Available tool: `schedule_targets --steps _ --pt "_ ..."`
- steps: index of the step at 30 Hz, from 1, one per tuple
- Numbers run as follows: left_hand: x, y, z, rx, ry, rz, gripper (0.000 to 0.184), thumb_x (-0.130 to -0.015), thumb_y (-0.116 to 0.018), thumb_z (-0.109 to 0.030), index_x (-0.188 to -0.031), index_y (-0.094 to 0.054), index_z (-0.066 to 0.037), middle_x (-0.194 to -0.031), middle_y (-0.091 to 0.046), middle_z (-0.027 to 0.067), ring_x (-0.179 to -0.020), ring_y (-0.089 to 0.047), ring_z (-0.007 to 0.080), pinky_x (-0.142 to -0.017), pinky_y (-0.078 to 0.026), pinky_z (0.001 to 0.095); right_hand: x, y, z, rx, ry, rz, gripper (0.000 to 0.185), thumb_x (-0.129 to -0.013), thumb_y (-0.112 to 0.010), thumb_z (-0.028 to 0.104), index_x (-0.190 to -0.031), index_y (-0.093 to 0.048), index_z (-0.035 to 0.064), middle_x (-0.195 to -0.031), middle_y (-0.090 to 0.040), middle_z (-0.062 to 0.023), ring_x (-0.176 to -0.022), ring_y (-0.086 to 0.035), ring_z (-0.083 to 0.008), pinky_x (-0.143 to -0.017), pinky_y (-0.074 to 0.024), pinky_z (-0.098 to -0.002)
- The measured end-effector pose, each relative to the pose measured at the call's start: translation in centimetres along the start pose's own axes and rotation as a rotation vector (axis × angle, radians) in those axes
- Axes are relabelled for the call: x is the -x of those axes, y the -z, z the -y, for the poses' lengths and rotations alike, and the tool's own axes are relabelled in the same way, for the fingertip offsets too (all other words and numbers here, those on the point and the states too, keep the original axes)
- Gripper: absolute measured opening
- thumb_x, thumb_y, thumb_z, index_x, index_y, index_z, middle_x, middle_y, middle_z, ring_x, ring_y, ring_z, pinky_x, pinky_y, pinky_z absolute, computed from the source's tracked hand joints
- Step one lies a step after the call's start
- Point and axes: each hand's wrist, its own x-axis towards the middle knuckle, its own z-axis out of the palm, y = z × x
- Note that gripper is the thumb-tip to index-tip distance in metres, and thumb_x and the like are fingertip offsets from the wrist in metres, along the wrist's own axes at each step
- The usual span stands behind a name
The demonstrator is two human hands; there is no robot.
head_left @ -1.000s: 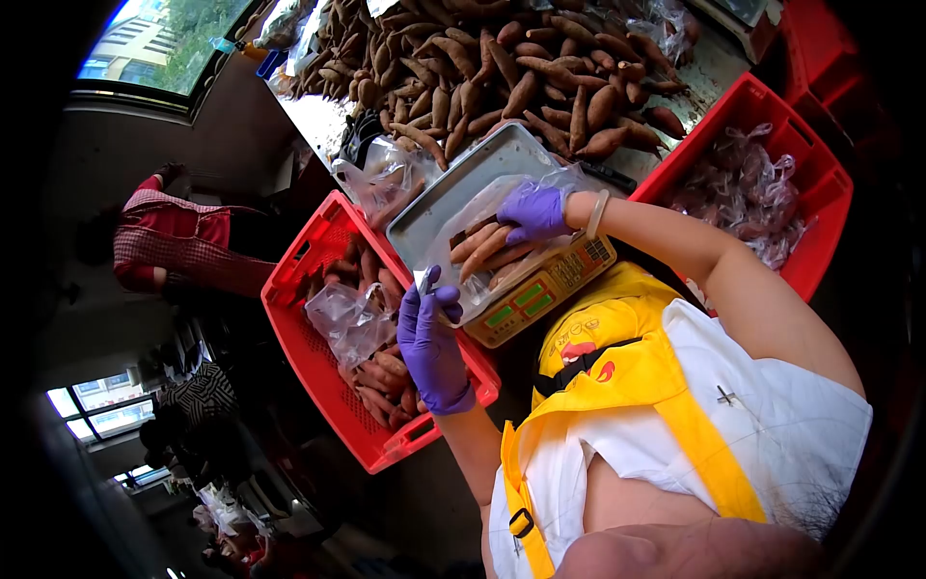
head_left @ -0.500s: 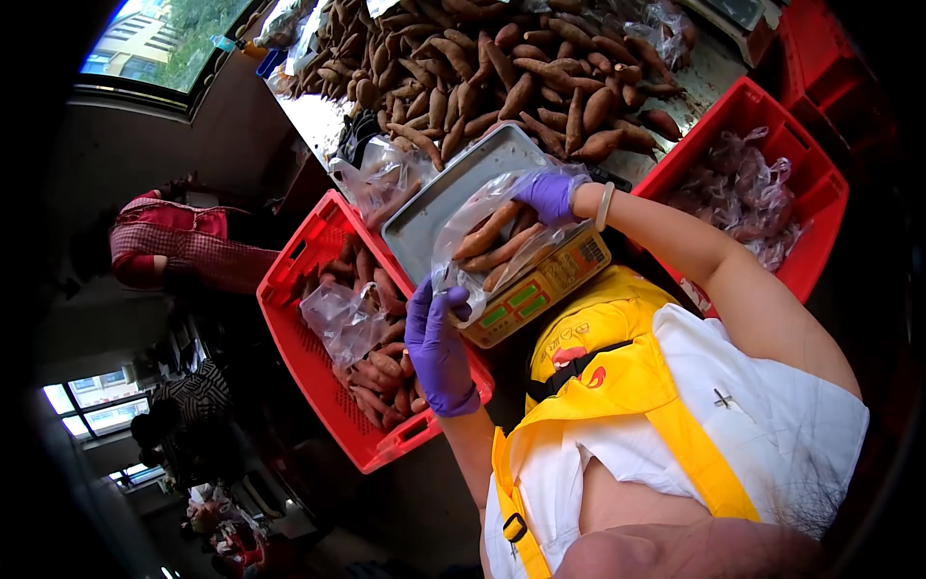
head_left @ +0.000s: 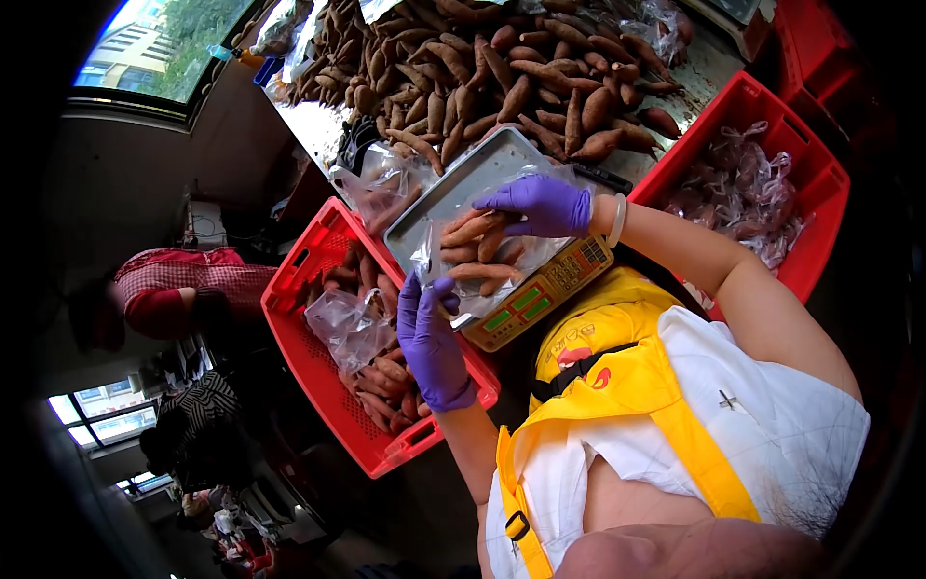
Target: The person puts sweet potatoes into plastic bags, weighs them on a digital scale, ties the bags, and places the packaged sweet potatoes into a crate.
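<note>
A clear plastic bag [head_left: 424,253] with several sweet potatoes [head_left: 471,253] lies over the grey tray [head_left: 509,145] of a digital scale [head_left: 540,297], which has green displays. My left hand [head_left: 430,345], in a purple glove, pinches the bag's near left edge. Reaching in from the right, my right hand [head_left: 548,206], gloved the same way, has its fingers closed over the upper sweet potatoes. Plastic and potatoes partly hide its fingertips.
Loose sweet potatoes [head_left: 463,72] are heaped on the table behind the scale. A red crate [head_left: 323,425] at left holds sweet potatoes and a plastic bag; another red crate [head_left: 820,227] at right holds filled bags. A person [head_left: 193,280] in checked clothing stands at far left.
My right hand has shifted left onto the sweet potatoes, which now sit closer together toward the left. My left hand stays at the bag's edge. The person at far left bends lower.
</note>
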Motion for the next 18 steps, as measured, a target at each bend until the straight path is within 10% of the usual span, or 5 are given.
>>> schedule_targets --steps 9,18 --pt "-0.7 -0.4 -0.7 0.073 0.023 0.061 0.036 -0.093 -0.056 -0.009 -0.128 -0.054 0.001 -0.100 -0.069 0.0098 -0.077 -0.057 0.0114 -0.071 -0.044 0.0236 2.7 -0.2 -0.5 0.160 -0.389 0.305 0.041 -0.078 -0.066 0.008 -0.119 -0.061 0.0092 -0.106 -0.065 -0.0218 -0.099 -0.062 -0.0393 -0.086 -0.0501 -0.0403" --pt "-1.2 -0.5 -0.6 0.029 0.029 0.124 0.038 -0.096 -0.054 -0.015 -0.131 -0.052 -0.002 -0.105 -0.067 0.0134 -0.080 -0.058 0.0149 -0.072 -0.044 0.0263 0.8 -3.4 -2.6 0.139 0.165 -0.157 0.037 -0.081 -0.070 0.012 -0.118 -0.063 0.0103 -0.099 -0.068 -0.0145 -0.087 -0.066 -0.0303 -0.080 -0.0522 -0.0356"
